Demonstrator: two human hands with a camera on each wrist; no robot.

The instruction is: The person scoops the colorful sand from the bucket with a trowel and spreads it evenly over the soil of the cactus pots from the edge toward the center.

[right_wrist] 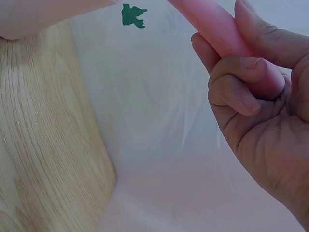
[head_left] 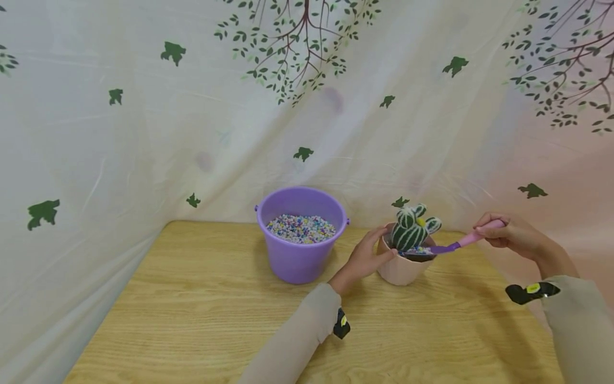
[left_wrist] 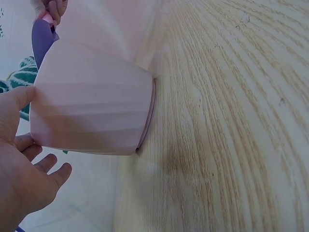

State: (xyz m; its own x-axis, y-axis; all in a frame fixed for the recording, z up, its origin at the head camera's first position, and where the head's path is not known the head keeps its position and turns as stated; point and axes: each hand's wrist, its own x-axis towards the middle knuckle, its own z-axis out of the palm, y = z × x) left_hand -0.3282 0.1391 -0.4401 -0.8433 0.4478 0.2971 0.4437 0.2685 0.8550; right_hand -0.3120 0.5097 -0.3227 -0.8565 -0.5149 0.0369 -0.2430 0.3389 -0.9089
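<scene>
Head view: shovel (head_left: 453,247) at pot (head_left: 402,274)

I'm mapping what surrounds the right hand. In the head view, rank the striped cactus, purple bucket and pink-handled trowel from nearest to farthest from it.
1. Pink-handled trowel: held in the right hand, blade pointing left.
2. Striped cactus: left of that hand, in the pale pink pot.
3. Purple bucket: farther left, past the cactus.
</scene>
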